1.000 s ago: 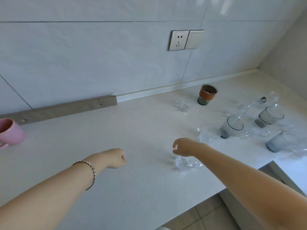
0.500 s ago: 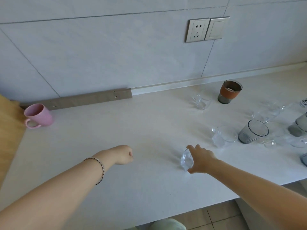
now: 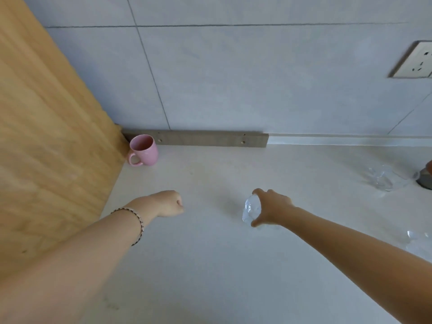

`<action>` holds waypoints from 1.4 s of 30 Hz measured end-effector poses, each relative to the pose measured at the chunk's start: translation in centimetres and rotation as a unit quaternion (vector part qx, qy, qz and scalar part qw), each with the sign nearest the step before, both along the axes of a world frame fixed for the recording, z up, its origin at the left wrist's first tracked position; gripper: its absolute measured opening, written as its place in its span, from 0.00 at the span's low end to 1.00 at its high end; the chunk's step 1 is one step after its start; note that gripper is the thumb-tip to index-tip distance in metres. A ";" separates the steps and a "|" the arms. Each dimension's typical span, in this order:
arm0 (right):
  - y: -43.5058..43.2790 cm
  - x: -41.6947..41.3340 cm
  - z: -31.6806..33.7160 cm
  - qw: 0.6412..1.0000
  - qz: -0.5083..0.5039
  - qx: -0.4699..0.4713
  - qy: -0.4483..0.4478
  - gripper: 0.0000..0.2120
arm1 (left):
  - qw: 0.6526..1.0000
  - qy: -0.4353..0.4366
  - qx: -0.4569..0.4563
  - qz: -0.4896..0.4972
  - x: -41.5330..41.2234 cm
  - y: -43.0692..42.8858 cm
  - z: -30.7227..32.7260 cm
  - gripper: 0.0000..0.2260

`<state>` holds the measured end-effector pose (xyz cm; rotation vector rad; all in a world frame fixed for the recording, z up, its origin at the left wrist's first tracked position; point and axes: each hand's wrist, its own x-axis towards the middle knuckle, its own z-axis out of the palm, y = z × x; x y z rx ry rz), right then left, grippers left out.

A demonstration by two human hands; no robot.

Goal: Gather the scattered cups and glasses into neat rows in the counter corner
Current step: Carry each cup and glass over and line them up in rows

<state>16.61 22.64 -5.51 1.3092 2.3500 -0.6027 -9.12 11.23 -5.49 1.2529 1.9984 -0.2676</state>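
Note:
My right hand (image 3: 272, 208) grips a small clear glass (image 3: 251, 209) from the side, held just above the white counter (image 3: 210, 265) near its middle. My left hand (image 3: 167, 203) is closed in a fist with nothing in it, hovering over the counter to the left of the glass. A pink mug (image 3: 142, 150) stands upright in the far left corner, against the wooden panel. Another clear glass (image 3: 382, 178) sits at the right, and part of a clear glass (image 3: 418, 237) shows at the right edge.
A tall wooden panel (image 3: 46, 136) walls off the left side of the counter. A grey strip (image 3: 198, 138) runs along the base of the tiled wall. A dark cup base (image 3: 425, 181) is cut off at the right edge. A wall socket (image 3: 416, 61) is upper right.
The view has swung left, bringing the corner and pink mug closer. My right hand has taken hold of the clear glass and carried it leftward off the counter. My left fist stays put.

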 end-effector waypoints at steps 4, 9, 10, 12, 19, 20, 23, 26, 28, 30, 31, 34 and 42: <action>1.4 -10.2 0.0 0.999 -0.008 -0.002 0.035 0.42 | 1.000 -0.007 -0.004 0.010 -5.8 0.6 -0.6 0.03; 3.6 -20.6 -0.5 0.998 -0.017 0.022 0.052 0.42 | 0.999 -0.025 0.004 0.020 -11.2 2.0 -1.7 0.03; 4.1 -22.2 -0.6 0.998 -0.021 0.025 0.051 0.41 | 0.999 -0.029 0.003 0.023 -12.1 2.2 -2.0 0.03; 5.1 -24.9 -0.9 0.998 -0.030 0.027 0.048 0.40 | 0.999 -0.043 -0.001 0.031 -13.7 2.8 -2.6 0.04; 7.5 -29.7 -2.0 0.996 -0.063 0.037 0.053 0.36 | 0.996 -0.076 -0.013 0.045 -16.7 4.1 -4.5 0.12; 7.5 -29.8 -2.2 0.996 -0.065 0.038 0.055 0.36 | 0.996 -0.079 -0.013 0.045 -16.7 4.2 -4.7 0.14; 7.2 -29.5 -2.4 0.995 -0.068 0.025 0.071 0.36 | 0.995 -0.082 -0.020 0.048 -16.5 4.1 -4.7 0.13; 6.4 -27.9 -2.3 0.994 -0.068 0.005 0.086 0.40 | 0.995 -0.079 -0.020 0.054 -15.7 4.0 -4.2 0.15; 5.5 -25.9 -2.3 0.994 -0.071 -0.004 0.088 0.40 | 0.995 -0.075 -0.018 0.057 -14.7 3.9 -3.7 0.16; 4.5 -23.1 -2.3 0.994 -0.069 -0.016 0.078 0.36 | 0.996 -0.070 -0.019 0.058 -13.0 3.9 -3.1 0.13; 4.0 -21.4 -2.2 0.995 -0.064 -0.027 0.067 0.33 | 0.996 -0.068 -0.021 0.057 -12.0 3.9 -2.9 0.11; 3.1 -15.0 -2.3 0.997 -0.043 -0.062 0.025 0.24 | 0.996 -0.072 -0.035 0.041 -8.2 4.4 -2.3 0.06; 4.9 6.5 -1.4 0.993 -0.107 -0.052 -0.028 0.19 | 0.996 -0.085 -0.037 0.003 6.3 8.7 -1.6 0.07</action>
